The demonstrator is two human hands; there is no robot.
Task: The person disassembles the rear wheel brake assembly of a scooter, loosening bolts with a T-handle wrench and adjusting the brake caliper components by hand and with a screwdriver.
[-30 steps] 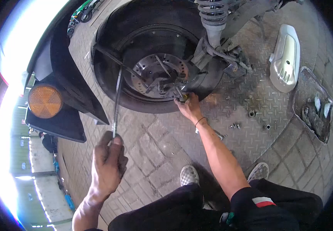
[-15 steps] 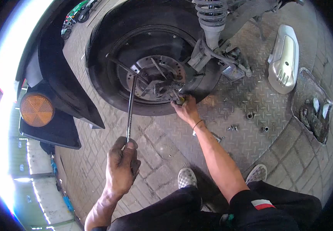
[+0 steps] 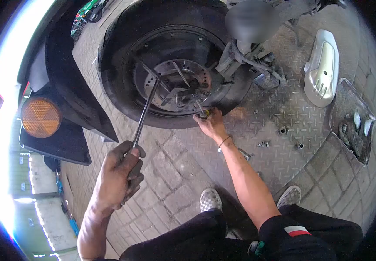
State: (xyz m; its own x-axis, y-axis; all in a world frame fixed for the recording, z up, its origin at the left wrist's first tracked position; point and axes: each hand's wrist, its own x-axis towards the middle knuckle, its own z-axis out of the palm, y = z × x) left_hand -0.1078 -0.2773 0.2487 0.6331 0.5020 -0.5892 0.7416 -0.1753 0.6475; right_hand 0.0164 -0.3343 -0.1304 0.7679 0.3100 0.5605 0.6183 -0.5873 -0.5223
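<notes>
My left hand (image 3: 120,172) is closed around the lower shaft of a T-handle wrench (image 3: 146,111). The wrench's crossbar lies across the view of the brake disc (image 3: 153,85); contact there cannot be made out. Below the hub, my right hand (image 3: 212,124) grips a screwdriver-like tool with a yellow and dark handle (image 3: 204,114). Its thin shaft points up toward the hub, where an angular metal piece with arms (image 3: 180,95) sits. A slim metal rod (image 3: 181,74) sticks out above that piece. All this is on a black wheel with a thick tyre (image 3: 114,82).
Metal tread plate (image 3: 279,161) bears loose nuts and sockets (image 3: 283,130). A silver cover (image 3: 320,74) and a ragged tray with dirty parts (image 3: 353,117) lie right. Black bodywork with an orange reflector (image 3: 41,118) juts in left. A brake caliper (image 3: 268,80) hangs beside the tyre.
My left hand has moved left and slightly up, tilting the T-handle wrench; its crossbar has shifted slightly right. My right hand stays nearly in place with its tool.
</notes>
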